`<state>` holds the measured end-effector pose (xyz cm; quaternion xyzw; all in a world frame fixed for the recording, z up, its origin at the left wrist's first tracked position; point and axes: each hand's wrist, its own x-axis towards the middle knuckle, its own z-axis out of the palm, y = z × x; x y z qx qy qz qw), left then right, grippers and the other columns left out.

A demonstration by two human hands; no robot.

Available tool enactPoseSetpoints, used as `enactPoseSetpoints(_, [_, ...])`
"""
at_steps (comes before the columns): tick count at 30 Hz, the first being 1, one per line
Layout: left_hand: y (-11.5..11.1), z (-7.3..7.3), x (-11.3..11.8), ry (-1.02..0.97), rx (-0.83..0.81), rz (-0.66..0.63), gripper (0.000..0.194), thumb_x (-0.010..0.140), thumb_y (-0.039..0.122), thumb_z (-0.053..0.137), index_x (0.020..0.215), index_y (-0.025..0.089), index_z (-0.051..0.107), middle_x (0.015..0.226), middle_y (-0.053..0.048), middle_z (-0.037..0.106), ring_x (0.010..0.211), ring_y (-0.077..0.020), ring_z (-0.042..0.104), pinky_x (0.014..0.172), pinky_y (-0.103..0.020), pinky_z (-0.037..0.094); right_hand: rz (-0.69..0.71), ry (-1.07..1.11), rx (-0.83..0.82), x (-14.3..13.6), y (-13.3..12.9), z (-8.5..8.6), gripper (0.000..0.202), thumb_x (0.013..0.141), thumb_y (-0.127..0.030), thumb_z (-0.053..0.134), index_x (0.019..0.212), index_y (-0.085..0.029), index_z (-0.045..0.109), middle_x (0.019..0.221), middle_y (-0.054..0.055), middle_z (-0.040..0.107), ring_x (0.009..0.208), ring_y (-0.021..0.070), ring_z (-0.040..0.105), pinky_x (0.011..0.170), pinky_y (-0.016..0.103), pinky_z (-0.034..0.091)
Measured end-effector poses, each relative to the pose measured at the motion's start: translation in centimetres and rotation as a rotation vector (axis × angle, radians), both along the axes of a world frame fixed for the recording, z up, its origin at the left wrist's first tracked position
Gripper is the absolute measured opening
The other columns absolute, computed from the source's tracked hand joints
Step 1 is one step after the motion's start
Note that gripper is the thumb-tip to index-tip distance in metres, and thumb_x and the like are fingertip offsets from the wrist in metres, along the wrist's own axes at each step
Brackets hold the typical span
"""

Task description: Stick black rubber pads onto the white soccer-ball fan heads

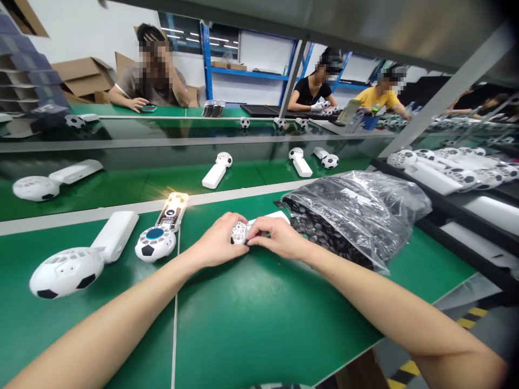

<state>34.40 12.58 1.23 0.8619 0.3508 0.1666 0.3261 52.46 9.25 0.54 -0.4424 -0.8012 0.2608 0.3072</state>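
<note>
My left hand (221, 239) is wrapped round the left side of a white football-shaped device head (239, 233) with a grille. My right hand (276, 236) pinches at the head's right side; whether a small piece sits between its fingertips is hidden. The device's white handle (275, 215) points to the right, behind my right hand. Just beyond that hand, a clear plastic bag (365, 208) lies open with many black pieces (320, 232) at its mouth. To the left of my hands rests a device with a blue disc (154, 234) and a lit handle (173, 209).
A larger-looking white device (67, 270) lies at the left of the green table (243, 324). More devices (214, 175) lie on the green belt (162, 186) beyond. Black trays of devices (450, 178) stand at the right. Several people sit across the line.
</note>
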Motion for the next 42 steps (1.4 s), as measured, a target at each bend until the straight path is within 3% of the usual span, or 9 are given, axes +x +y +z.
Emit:
enactPoseSetpoints(6, [-0.3, -0.6, 0.4, 0.008, 0.06, 0.047, 0.036, 0.065, 0.025, 0.055, 0.1, 0.018, 0.048, 0.101, -0.006, 0.048, 0.097, -0.0237, 0.046, 0.084, -0.038, 0.039, -0.032, -0.053, -0.023, -0.2, 0.2, -0.2, 0.01, 0.072, -0.02, 0.063, 0.069, -0.015, 0.056, 0.07, -0.002, 0.056, 0.065, 0.0091, 0.05, 0.061, 0.021, 0.037])
enactPoseSetpoints(13, [-0.6, -0.5, -0.1, 0.006, 0.093, 0.001, 0.042, 0.067, 0.024, 0.054, 0.108, 0.017, 0.045, 0.106, -0.007, 0.046, 0.101, -0.0233, 0.045, 0.088, -0.037, 0.038, -0.028, -0.13, 0.065, -0.6, -0.4, -0.6, 0.011, 0.073, -0.018, 0.062, 0.068, -0.014, 0.054, 0.066, -0.002, 0.053, 0.063, 0.0092, 0.046, 0.061, 0.021, 0.035])
enactPoseSetpoints(22, [-0.5, -0.6, 0.1, -0.032, 0.079, 0.041, 0.037, 0.068, 0.026, 0.054, 0.104, 0.019, 0.049, 0.105, -0.006, 0.049, 0.101, -0.0232, 0.046, 0.088, -0.038, 0.038, -0.01, 0.047, -0.083, 0.1, 0.3, -0.5, 0.01, 0.075, -0.022, 0.06, 0.071, -0.015, 0.054, 0.069, -0.002, 0.055, 0.062, 0.0088, 0.047, 0.06, 0.021, 0.038])
enactPoseSetpoints(31, [-0.6, -0.3, 0.0, -0.009, 0.034, 0.021, 0.046, 0.062, 0.026, 0.061, 0.105, 0.02, 0.047, 0.106, -0.005, 0.047, 0.101, -0.023, 0.045, 0.087, -0.037, 0.038, -0.013, -0.019, -0.157, 0.0, 0.7, -0.3, 0.014, 0.071, -0.026, 0.063, 0.07, -0.015, 0.056, 0.067, -0.002, 0.056, 0.061, 0.0085, 0.049, 0.058, 0.02, 0.037])
enactPoseSetpoints(42, [-0.8, -0.7, 0.6, -0.02, 0.051, 0.136, 0.038, 0.063, 0.021, 0.059, 0.099, 0.019, 0.049, 0.098, -0.004, 0.049, 0.094, -0.0219, 0.047, 0.081, -0.035, 0.04, -0.035, -0.028, -0.248, 0.0, 1.1, 0.1, 0.014, 0.067, -0.023, 0.067, 0.067, -0.015, 0.056, 0.062, -0.004, 0.055, 0.058, 0.0078, 0.047, 0.055, 0.019, 0.034])
